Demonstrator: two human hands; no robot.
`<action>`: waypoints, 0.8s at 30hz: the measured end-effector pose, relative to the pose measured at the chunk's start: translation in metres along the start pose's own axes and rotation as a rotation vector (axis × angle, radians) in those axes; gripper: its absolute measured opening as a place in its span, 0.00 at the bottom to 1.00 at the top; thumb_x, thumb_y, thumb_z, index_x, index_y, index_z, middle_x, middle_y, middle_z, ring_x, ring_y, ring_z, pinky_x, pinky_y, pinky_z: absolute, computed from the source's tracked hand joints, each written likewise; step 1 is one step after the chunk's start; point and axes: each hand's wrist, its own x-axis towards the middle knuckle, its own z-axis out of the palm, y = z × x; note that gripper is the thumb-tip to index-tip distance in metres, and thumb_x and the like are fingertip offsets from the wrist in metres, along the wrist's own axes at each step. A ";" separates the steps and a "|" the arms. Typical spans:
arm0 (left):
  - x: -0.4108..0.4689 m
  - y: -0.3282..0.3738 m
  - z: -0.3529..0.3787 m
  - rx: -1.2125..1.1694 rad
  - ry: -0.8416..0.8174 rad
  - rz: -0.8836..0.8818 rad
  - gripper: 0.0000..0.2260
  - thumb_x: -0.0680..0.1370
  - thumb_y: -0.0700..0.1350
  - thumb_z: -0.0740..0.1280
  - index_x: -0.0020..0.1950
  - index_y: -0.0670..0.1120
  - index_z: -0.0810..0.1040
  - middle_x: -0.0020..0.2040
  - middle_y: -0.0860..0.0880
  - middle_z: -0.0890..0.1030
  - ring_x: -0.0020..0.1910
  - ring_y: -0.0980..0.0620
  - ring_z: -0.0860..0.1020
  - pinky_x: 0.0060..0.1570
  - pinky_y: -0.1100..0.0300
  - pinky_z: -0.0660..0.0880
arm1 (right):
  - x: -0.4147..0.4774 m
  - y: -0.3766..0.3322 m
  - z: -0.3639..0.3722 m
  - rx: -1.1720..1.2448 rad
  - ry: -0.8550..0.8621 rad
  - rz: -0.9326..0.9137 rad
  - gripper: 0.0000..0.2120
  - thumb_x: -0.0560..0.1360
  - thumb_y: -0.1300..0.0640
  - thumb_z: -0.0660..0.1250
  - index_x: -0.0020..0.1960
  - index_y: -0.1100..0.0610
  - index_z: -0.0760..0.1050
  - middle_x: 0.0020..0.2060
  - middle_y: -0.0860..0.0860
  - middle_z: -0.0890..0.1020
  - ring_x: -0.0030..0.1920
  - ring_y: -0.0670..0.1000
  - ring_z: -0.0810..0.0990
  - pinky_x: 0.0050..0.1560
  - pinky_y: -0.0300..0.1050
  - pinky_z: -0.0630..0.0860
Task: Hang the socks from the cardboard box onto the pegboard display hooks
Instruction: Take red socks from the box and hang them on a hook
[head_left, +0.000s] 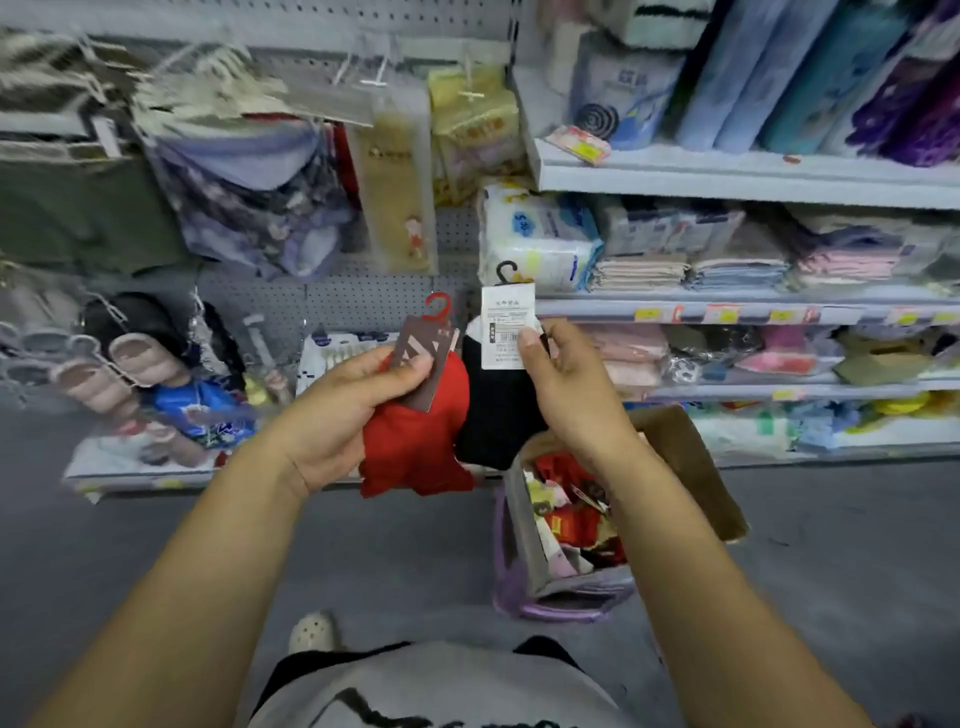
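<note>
Holding red socks (415, 447) in left hand (343, 410), fingers (387, 364) curled round the card header (421, 364). Pinching black socks (493, 415) by white label (506, 327) in right hand (566, 395). Both pairs touching, before pegboard (337, 296), above cardboard box (685, 462) on floor (389, 561).

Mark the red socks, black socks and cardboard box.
red socks (415, 452): head view, middle of the red fabric.
black socks (493, 415): head view, middle of the black fabric.
cardboard box (691, 467): head view, open brown flap.
</note>
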 end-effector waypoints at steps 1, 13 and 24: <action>-0.001 0.008 -0.010 0.012 0.012 0.015 0.12 0.75 0.45 0.71 0.58 0.48 0.86 0.56 0.44 0.87 0.51 0.51 0.86 0.48 0.59 0.82 | 0.008 -0.006 0.013 -0.005 -0.036 0.003 0.10 0.84 0.50 0.61 0.58 0.55 0.76 0.52 0.46 0.85 0.55 0.41 0.82 0.56 0.42 0.76; -0.010 0.112 -0.181 -0.056 0.312 0.229 0.06 0.79 0.40 0.70 0.54 0.44 0.85 0.48 0.46 0.88 0.45 0.53 0.86 0.45 0.61 0.82 | 0.058 -0.062 0.204 0.402 -0.303 0.156 0.15 0.76 0.44 0.70 0.61 0.46 0.78 0.55 0.45 0.85 0.59 0.47 0.83 0.61 0.49 0.79; -0.015 0.167 -0.283 -0.260 0.406 0.250 0.09 0.82 0.38 0.66 0.61 0.40 0.81 0.53 0.41 0.85 0.49 0.46 0.84 0.55 0.51 0.82 | 0.057 -0.083 0.327 0.192 -0.240 -0.015 0.08 0.75 0.50 0.74 0.53 0.50 0.84 0.52 0.42 0.86 0.56 0.43 0.83 0.58 0.40 0.78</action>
